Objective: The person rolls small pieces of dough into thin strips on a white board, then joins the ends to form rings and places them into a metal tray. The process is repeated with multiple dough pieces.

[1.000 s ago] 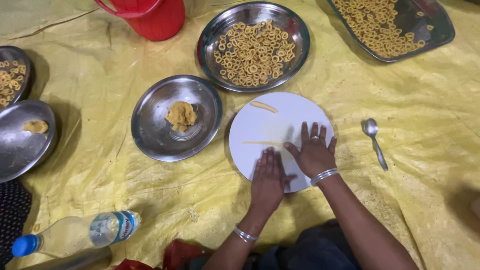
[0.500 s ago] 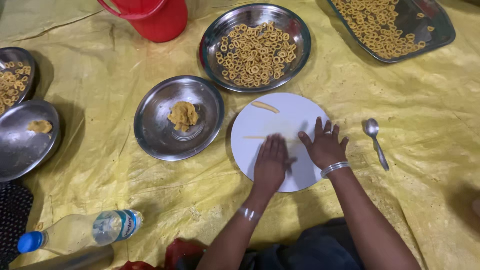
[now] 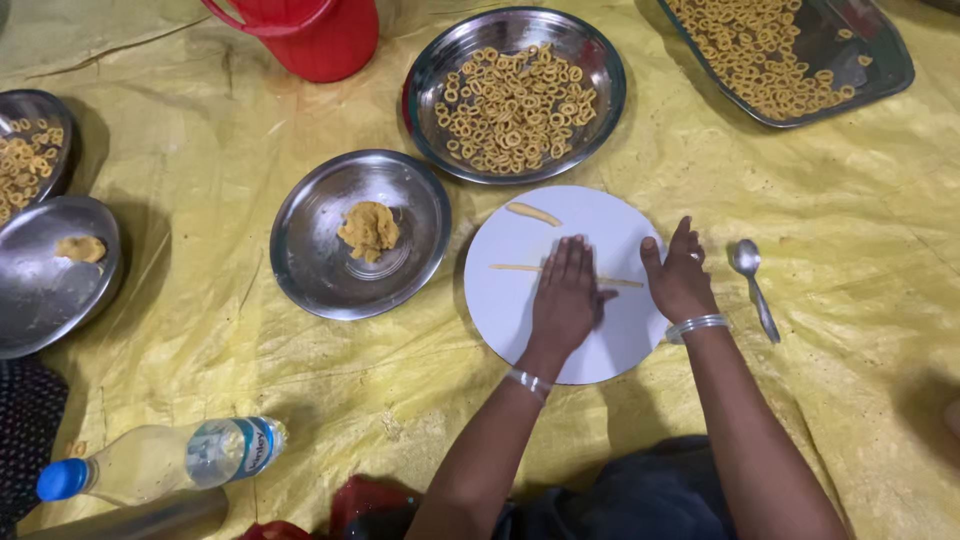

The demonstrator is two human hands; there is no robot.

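- Surface: a crinkled yellow plastic sheet (image 3: pixel 250 380) spread flat, carrying all the ware; nothing of the room beyond it shows.
- White round board (image 3: pixel 520 300) at centre, with a thin dough rope (image 3: pixel 515 267) lying across it and a short dough piece (image 3: pixel 533 213) near its far edge.
- Left hand (image 3: pixel 566 295): palm down, fingers straight and together, pressed flat on the middle of the dough rope, whose ends show on either side; bangle at the wrist.
- Right hand (image 3: pixel 678 277): open, fingers extended, resting at the right rim of the board just beside the rope's end, gripping nothing; bangles at the wrist.
- Steel plate (image 3: pixel 300 250) left of the board, holding a dough lump (image 3: pixel 369 229).
- Steel bowl (image 3: pixel 430 70) beyond the board and steel tray (image 3: pixel 880 60) at top right, both filled with dough rings (image 3: pixel 510 105).
- Spoon (image 3: pixel 752 285) right of the right hand, apart from it.
- Red bucket (image 3: pixel 320 35) at the top; plastic bottle (image 3: pixel 160 462) lying at bottom left; two more steel dishes (image 3: pixel 40 300) at the left edge.
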